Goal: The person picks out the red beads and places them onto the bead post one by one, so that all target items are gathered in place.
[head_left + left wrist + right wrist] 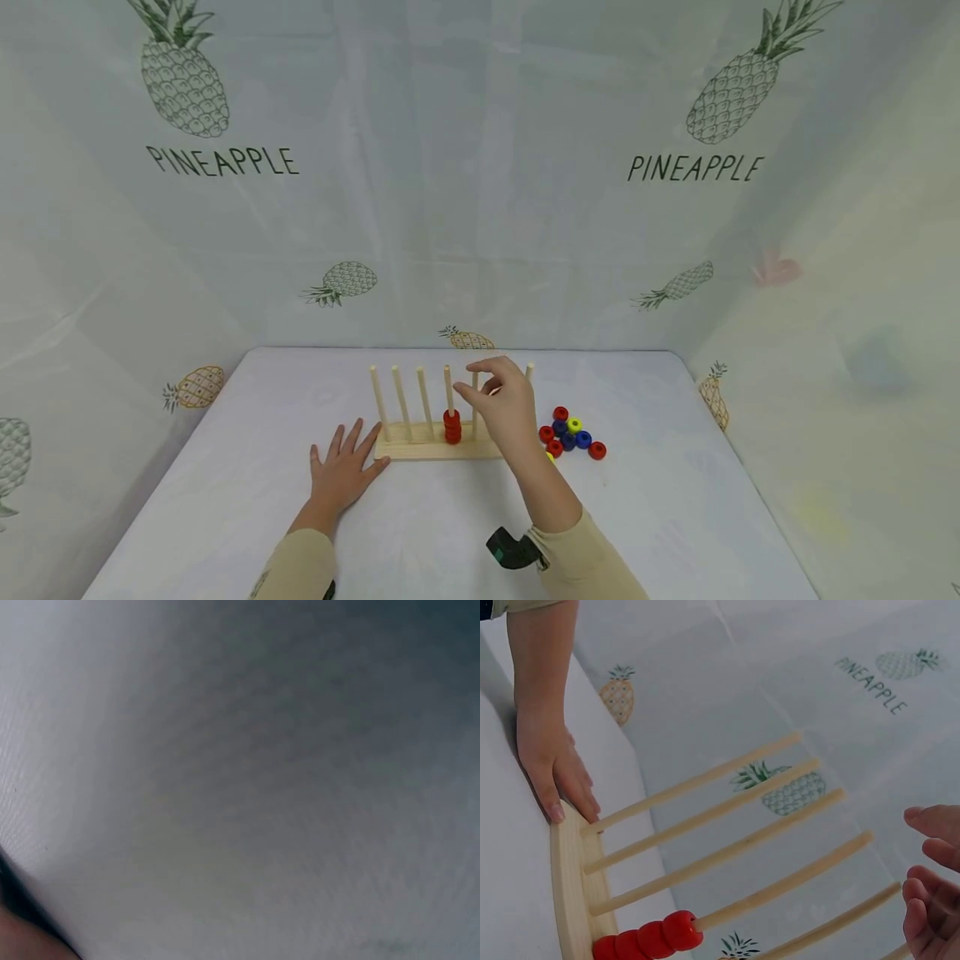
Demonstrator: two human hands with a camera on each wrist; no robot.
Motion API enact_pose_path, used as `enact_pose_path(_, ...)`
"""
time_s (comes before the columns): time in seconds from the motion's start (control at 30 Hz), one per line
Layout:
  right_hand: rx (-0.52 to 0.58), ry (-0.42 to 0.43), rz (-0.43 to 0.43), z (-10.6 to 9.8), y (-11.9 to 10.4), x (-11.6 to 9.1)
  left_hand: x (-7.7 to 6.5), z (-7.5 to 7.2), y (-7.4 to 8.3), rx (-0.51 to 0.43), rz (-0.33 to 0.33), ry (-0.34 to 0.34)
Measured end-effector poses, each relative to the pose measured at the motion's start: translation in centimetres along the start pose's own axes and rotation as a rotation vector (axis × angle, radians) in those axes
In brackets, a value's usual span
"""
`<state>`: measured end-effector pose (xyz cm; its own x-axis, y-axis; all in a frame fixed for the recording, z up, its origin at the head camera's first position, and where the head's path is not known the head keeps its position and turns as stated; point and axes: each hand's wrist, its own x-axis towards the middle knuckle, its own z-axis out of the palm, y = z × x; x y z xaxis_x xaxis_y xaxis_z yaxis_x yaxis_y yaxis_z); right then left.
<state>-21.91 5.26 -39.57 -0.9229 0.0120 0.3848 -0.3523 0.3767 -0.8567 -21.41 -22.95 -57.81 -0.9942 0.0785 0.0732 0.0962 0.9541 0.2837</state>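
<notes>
A wooden peg rack [438, 451] with a row of upright pegs stands on the table. Several red beads [452, 428] are stacked on its fourth peg from the left, also visible as a red stack [654, 940] in the right wrist view. My left hand [341, 478] lies spread on the table, thumb and fingertips touching the left end of the rack's base [568, 877]. Above the rack, my right hand [512, 410] hovers beside the top of the beaded peg, thumb and forefinger apart with nothing between them. It hides part of the rack's right side. Only a blurred pale surface fills most of the left wrist view.
Loose red, blue and yellow beads [567, 441] lie in a cluster to the right of the rack, partly behind my right forearm. The white table [675, 500] meets a pineapple-print curtain [480, 208] at its back and sides.
</notes>
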Motion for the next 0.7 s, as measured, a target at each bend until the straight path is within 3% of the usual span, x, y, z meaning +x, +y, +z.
enact_pose_path(0.47, 0.034, 0.054, 0.078, -1.8, 1.6, -1.5, -0.1, -0.7, 0.3, -0.004, -0.030, -0.063)
enact_pose_path(0.7, 0.008, 0.079, 0.121, -2.5, 2.7, -2.1, -0.2, -0.8, 0.7, -0.001, -0.021, -0.043)
